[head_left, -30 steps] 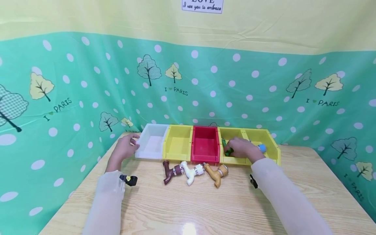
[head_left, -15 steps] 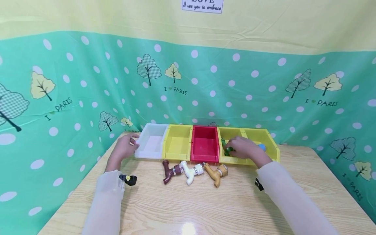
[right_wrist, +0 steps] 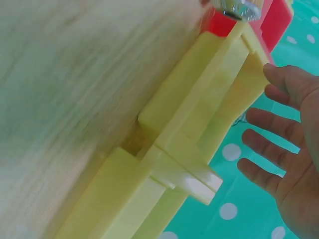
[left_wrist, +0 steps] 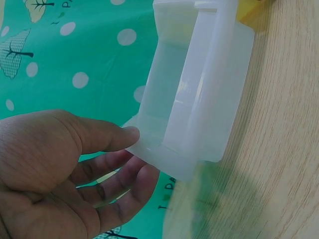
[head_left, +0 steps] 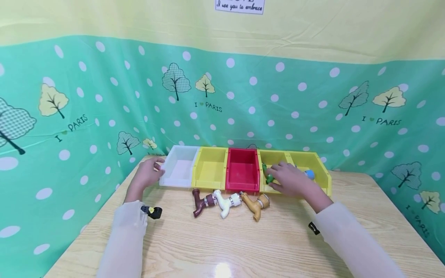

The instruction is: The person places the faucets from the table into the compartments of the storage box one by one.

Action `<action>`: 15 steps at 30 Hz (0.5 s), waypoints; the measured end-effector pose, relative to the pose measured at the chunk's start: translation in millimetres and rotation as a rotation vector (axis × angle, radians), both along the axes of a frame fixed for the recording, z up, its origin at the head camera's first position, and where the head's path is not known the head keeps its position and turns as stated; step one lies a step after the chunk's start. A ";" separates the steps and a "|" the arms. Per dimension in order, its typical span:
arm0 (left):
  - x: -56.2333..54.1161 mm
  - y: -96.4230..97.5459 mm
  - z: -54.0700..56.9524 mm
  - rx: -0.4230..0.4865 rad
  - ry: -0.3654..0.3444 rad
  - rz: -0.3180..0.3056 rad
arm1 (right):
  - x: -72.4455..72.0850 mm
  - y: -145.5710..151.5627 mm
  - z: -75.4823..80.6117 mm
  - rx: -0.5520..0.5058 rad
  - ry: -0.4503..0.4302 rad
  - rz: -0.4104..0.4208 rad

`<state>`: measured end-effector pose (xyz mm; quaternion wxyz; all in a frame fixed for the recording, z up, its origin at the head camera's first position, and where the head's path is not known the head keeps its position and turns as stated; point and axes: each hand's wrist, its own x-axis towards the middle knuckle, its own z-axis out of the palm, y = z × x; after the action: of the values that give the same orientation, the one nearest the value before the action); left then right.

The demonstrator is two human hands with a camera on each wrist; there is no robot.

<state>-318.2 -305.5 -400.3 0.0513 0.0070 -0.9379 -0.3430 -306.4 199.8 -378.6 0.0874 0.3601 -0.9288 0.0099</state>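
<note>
"Green tap point(head_left: 269, 178): where is it?"

"Inside the fourth bin point(head_left: 274, 156) of the row, a yellow one, partly covered by fingers. Shall I go from the left?"

"Please. What is the left hand point(head_left: 146, 175) doing?"

"Holding the rim of the white bin point(head_left: 182, 170) at the row's left end. Its thumb sits against the edge with the other fingers bent beneath, so the gap is narrow."

"Next along?"

"A yellow bin point(head_left: 211, 166), then a red bin point(head_left: 242, 170). On the table point(head_left: 187, 247) in front of them lie three taps, close together: a maroon tap point(head_left: 199, 204), a white tap point(head_left: 225, 204), and a tan tap point(head_left: 256, 206) that reaches across to the fourth bin's front."

"And the right hand point(head_left: 292, 179)?"

"Over the fourth bin, just beside the green tap. Its fingers are spread wide, and the right wrist view shows nothing between them. Whether a fingertip touches the tap, I can't tell."

"Far right?"

"Another yellow one, the fifth bin point(head_left: 306, 160), side by side with the fourth. A blue piece point(head_left: 309, 174) shows inside it, the rest hidden by the hand."
</note>
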 end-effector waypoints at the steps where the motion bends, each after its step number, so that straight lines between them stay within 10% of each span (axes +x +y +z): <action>1: 0.0 0.1 0.3 0.000 -0.001 0.000 | 2.0 -0.5 -1.3 -0.007 0.012 0.007; 15: -1.9 0.0 0.2 -0.003 0.008 -0.001 | 23.7 -7.5 -16.8 -0.003 0.048 0.111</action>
<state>-320.0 -305.5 -400.0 0.0550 0.0049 -0.9383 -0.3415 -282.7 192.3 -395.4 0.1095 0.4110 -0.9050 0.0073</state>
